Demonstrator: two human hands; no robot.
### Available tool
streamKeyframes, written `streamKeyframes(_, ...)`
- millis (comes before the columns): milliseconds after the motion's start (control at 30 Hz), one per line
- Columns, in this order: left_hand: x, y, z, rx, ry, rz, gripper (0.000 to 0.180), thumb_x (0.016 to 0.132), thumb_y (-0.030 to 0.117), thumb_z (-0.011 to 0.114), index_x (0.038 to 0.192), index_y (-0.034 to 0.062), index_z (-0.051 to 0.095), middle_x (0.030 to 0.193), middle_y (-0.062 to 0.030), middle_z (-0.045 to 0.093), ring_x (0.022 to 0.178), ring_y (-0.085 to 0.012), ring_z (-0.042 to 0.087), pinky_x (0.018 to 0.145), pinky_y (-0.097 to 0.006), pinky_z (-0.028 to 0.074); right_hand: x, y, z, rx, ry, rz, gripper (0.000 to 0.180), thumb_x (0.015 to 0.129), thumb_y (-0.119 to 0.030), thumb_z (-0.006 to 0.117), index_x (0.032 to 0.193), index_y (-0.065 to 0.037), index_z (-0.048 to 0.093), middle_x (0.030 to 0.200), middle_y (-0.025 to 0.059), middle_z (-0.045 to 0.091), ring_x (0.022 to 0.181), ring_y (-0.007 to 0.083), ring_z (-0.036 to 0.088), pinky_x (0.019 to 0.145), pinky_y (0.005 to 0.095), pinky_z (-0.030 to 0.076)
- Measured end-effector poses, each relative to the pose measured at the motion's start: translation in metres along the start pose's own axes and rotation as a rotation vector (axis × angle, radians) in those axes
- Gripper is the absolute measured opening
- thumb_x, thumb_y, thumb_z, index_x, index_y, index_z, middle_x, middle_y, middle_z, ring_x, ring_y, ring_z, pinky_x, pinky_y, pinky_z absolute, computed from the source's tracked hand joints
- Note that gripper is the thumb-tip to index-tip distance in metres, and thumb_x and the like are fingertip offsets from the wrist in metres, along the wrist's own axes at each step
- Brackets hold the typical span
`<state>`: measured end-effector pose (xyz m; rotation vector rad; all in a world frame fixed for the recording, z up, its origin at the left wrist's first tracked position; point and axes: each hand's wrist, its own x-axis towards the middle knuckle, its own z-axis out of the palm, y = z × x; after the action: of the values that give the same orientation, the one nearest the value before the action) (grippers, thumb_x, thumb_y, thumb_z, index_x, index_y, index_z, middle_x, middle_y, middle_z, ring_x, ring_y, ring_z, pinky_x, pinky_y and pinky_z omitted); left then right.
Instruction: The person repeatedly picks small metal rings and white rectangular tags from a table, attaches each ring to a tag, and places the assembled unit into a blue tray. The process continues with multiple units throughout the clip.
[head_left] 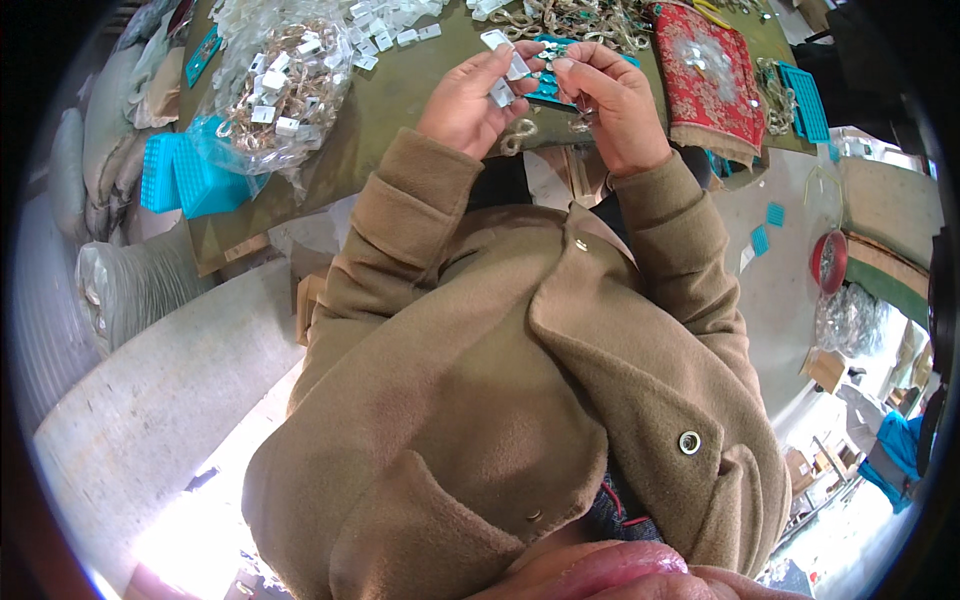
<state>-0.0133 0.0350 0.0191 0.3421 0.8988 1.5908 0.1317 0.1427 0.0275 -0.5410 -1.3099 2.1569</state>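
Note:
My left hand is closed around a few small white tags, which stick out between thumb and fingers. To its right, my right hand has thumb and forefinger pinched together at the height of the left fingertips. A thin, shiny strand hangs under the right fingers; what exactly they pinch is too small to make out. Behind and between both hands lies a blue plastic tray with small pale pieces on it. A twisted, chain-like loop lies at the table's near edge, below the left hand.
At left on the green table rests a clear bag of tagged chain-like loops, beside blue baskets. Loose white tags and a pile of loops lie farther back. A red patterned cloth covers the right part.

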Motion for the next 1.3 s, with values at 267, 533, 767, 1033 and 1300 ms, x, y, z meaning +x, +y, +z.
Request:
streamKeyframes(267, 0.002, -0.015, 0.016, 0.265, 0.041, 0.252, 0.025, 0.095, 0.021, 0.060, 0.113, 0.0034, 0.065, 0.093, -0.0002, 0.064, 0.074, -0.0051, 0.054, 0.062, -0.020, 0.046, -0.008, 0.000, 0.010, 0.093, 0.023, 0.144, 0.006, 0.086, -0.011, 0.066, 0.089, -0.006, 0.065, 0.072, -0.0012, 0.059, 0.064, 0.0076, 0.053, 0.062, 0.0208, 0.042)
streamKeyframes(533, -0.003, -0.007, 0.015, 0.296, 0.117, 0.249, 0.031, 0.092, 0.011, 0.063, 0.121, -0.0006, 0.061, 0.103, -0.0051, 0.067, 0.087, -0.0103, 0.064, 0.071, -0.023, 0.053, -0.004, 0.008, 0.004, 0.122, 0.052, 0.104, 0.008, 0.088, -0.010, 0.064, 0.094, -0.004, 0.065, 0.079, 0.0008, 0.063, 0.068, 0.0079, 0.056, 0.065, 0.0225, 0.045)
streamKeyframes(767, -0.003, -0.010, 0.017, 0.427, 0.176, 0.350, 0.030, 0.093, 0.010, 0.062, 0.122, 0.0025, 0.063, 0.102, -0.0043, 0.068, 0.084, -0.0082, 0.063, 0.066, -0.021, 0.052, -0.005, 0.011, 0.008, 0.041, 0.076, 0.021, 0.007, 0.091, -0.008, 0.063, 0.095, -0.003, 0.064, 0.085, 0.0005, 0.064, 0.074, 0.0079, 0.058, 0.072, 0.0226, 0.047)
streamKeyframes(1033, -0.006, -0.013, 0.022, 0.633, 0.177, 0.363, 0.029, 0.093, 0.014, 0.063, 0.119, 0.0001, 0.064, 0.091, -0.0036, 0.070, 0.076, -0.0064, 0.063, 0.060, -0.019, 0.051, -0.002, 0.008, 0.002, -0.150, 0.063, -0.009, 0.013, 0.088, -0.006, 0.065, 0.100, -0.002, 0.064, 0.084, 0.0021, 0.066, 0.074, 0.0075, 0.060, 0.069, 0.0210, 0.047)
streamKeyframes(1300, -0.011, -0.003, 0.019, 0.436, 0.310, 0.213, 0.022, 0.088, 0.017, 0.066, 0.101, -0.0010, 0.068, 0.080, -0.0035, 0.068, 0.065, -0.0052, 0.059, 0.047, -0.018, 0.041, -0.008, 0.004, 0.006, -0.246, 0.005, -0.032, 0.019, 0.087, -0.005, 0.062, 0.107, -0.005, 0.063, 0.085, 0.0003, 0.066, 0.075, 0.0052, 0.057, 0.067, 0.0200, 0.044)
